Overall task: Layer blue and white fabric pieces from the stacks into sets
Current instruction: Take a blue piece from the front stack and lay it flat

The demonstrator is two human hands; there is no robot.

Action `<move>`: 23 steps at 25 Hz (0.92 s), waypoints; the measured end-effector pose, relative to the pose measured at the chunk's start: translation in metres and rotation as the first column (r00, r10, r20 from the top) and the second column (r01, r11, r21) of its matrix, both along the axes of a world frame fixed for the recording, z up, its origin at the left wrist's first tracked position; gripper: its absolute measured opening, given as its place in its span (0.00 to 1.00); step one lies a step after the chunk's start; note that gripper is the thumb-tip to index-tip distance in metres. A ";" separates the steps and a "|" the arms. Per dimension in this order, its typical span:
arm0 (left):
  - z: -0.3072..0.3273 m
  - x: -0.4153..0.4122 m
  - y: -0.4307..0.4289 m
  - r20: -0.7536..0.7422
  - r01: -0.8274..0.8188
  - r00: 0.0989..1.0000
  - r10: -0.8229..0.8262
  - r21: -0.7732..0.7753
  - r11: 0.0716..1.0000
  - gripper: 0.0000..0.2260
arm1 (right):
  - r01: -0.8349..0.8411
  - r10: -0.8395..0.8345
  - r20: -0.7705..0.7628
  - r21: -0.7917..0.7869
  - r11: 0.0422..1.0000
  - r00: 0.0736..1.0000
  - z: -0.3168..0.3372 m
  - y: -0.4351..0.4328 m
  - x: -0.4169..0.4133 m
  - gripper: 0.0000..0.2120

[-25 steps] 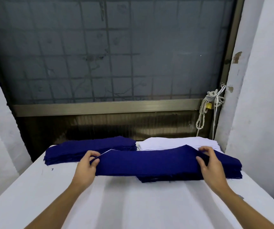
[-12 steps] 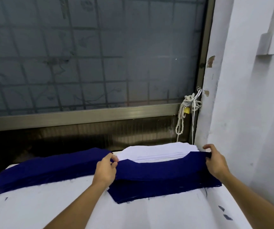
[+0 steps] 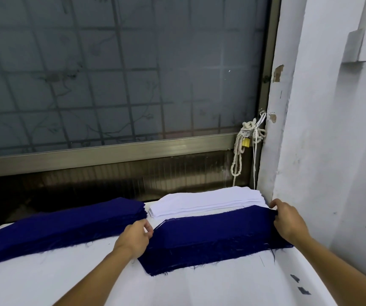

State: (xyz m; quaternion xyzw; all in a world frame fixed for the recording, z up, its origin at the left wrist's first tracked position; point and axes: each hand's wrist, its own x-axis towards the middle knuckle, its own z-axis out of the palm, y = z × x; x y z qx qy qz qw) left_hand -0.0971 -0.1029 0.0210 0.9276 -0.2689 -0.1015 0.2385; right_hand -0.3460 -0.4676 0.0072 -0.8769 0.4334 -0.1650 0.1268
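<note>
A long stack of dark blue fabric pieces (image 3: 62,226) lies at the left of the white table (image 3: 199,288). Behind, at the right, sits a stack of white fabric pieces (image 3: 206,203). In front of it lies the layered pile of blue pieces (image 3: 217,241) with frayed edges. My left hand (image 3: 134,237) pinches the left end of the top blue piece (image 3: 217,226) on that pile, a thin white edge showing beneath it. My right hand (image 3: 288,221) grips its right end by the wall.
A white wall (image 3: 332,151) rises close on the right. A frosted window with a metal frame (image 3: 111,151) stands behind the table, with a white rope and a yellow padlock (image 3: 246,142) at its corner. Small blue scraps (image 3: 299,283) lie near the table's right edge.
The view swung right and closer. Both hands carried the top blue piece back and lowered it flat onto the right-hand pile, still holding its two ends.
</note>
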 end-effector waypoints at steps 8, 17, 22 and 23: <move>0.001 -0.023 -0.027 0.327 0.220 0.927 -0.181 -0.086 0.972 0.07 | -0.335 0.326 -0.078 -0.213 0.918 0.942 -0.006 0.042 0.020 0.12; -0.026 -0.043 -0.033 0.298 0.382 0.890 -0.346 -0.071 0.921 0.06 | -0.209 0.177 -0.171 -0.193 0.959 0.969 -0.017 0.063 0.027 0.05; -0.007 -0.023 -0.018 0.248 0.339 0.922 -0.298 -0.146 0.929 0.02 | -0.238 0.213 -0.132 -0.222 0.946 0.968 0.012 0.095 0.069 0.04; -0.003 -0.014 -0.010 0.251 0.296 0.934 -0.253 -0.150 0.943 0.02 | -0.263 0.247 -0.096 -0.220 0.940 0.964 0.017 0.107 0.082 0.04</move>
